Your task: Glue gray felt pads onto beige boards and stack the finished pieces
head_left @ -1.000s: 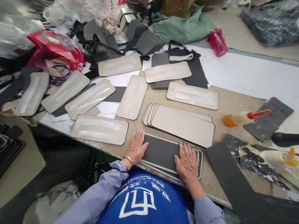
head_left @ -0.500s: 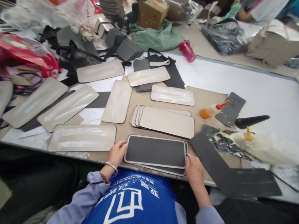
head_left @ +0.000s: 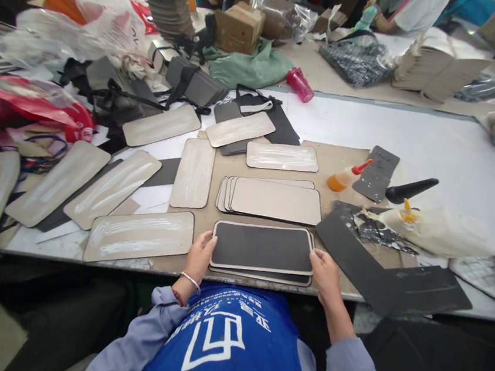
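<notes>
A small stack of black-faced rounded boards (head_left: 263, 248) lies at the near table edge. My left hand (head_left: 198, 257) grips the stack's left end and my right hand (head_left: 324, 272) grips its right end, fingers curled on the edges. Just behind lies a fanned stack of plain tan boards (head_left: 272, 199). Several tan boards smeared with white glue (head_left: 140, 235) are spread over the table to the left and behind.
An orange glue bottle with a red tip (head_left: 344, 178) lies to the right, next to black pieces (head_left: 376, 174) and a black handle (head_left: 410, 189). Black sheets (head_left: 363, 262) and a pale bag (head_left: 441, 232) lie right. Bags, boxes and a pink cup (head_left: 300, 84) crowd the back. Another person works at far back right.
My hands went from lying flat on the black board to gripping the stack's two ends. The view has pulled back and tilted up, showing more of the table.
</notes>
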### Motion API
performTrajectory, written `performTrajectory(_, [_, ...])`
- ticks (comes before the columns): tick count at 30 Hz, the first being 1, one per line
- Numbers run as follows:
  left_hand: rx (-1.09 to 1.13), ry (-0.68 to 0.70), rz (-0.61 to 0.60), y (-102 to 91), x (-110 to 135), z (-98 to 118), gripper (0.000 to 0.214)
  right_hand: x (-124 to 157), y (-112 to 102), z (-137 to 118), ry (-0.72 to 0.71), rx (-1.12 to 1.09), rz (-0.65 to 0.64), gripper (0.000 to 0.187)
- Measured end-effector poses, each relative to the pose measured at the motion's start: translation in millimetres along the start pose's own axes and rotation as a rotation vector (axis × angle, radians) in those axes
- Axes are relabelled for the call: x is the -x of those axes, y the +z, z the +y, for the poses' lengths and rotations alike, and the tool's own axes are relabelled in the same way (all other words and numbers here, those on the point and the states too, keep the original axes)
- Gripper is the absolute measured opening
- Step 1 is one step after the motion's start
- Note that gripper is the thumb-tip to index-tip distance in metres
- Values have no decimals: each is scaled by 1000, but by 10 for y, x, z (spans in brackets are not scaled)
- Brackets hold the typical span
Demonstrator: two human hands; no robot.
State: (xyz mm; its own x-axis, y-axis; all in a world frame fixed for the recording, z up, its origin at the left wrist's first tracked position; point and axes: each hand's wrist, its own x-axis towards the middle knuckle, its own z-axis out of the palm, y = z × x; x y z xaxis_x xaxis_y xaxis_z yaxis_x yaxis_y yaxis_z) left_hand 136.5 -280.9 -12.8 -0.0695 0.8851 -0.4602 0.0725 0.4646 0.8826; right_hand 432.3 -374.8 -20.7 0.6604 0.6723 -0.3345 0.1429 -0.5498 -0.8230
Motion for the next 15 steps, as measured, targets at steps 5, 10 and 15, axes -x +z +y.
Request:
performTrajectory(5, [204, -132, -67, 40, -64, 34, 45, -41, 32, -8, 125, -180, -193, 40])
performTrajectory(10, [227, -135, -19, 72, -65, 31, 36, -54, 47, 32, 141, -185, -196, 38])
performTrajectory(15, [217, -134, -12, 67, -45, 28, 34, -57, 81, 103, 142, -221, -152, 40])
